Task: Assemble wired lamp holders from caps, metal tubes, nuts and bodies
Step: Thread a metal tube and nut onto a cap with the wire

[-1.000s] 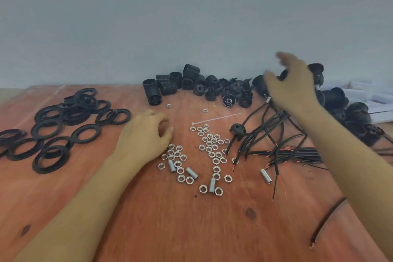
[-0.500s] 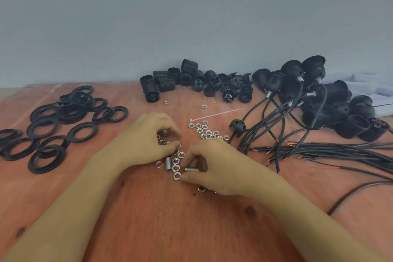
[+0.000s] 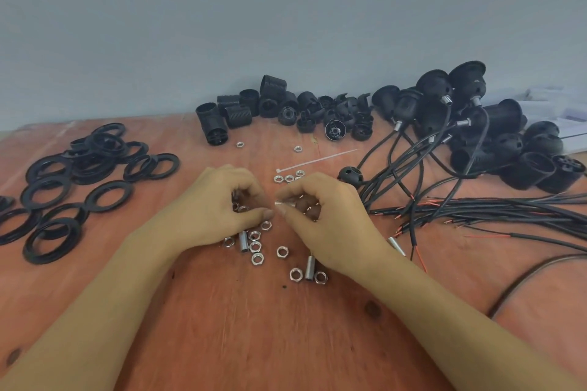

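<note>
- Metal tube (image 3: 280,202) is pinched between thumb and forefinger of the right hand (image 3: 320,219), just above the middle of the table (image 3: 254,336). Only its bright end is seen, aimed at the left hand (image 3: 212,213).
- Nuts (image 3: 237,206) are cupped inside the curled fingers (image 3: 241,178) of the left hand. Its thumb and forefinger tips are pressed together just beside the tube end; whether a nut is held between them cannot be told.
- Threading a nut onto the tube is judged to be the step in hand. The nut should be kept square to the tube's axis and turned lightly, so that no thread is crossed.
- Cupped nuts should be kept enclosed, lest they be dropped among the loose nuts (image 3: 255,246) and spare tubes (image 3: 243,240) beneath.
- Bodies (image 3: 238,111) and wired holders (image 3: 460,98) are left well apart, along the far edge.
</note>
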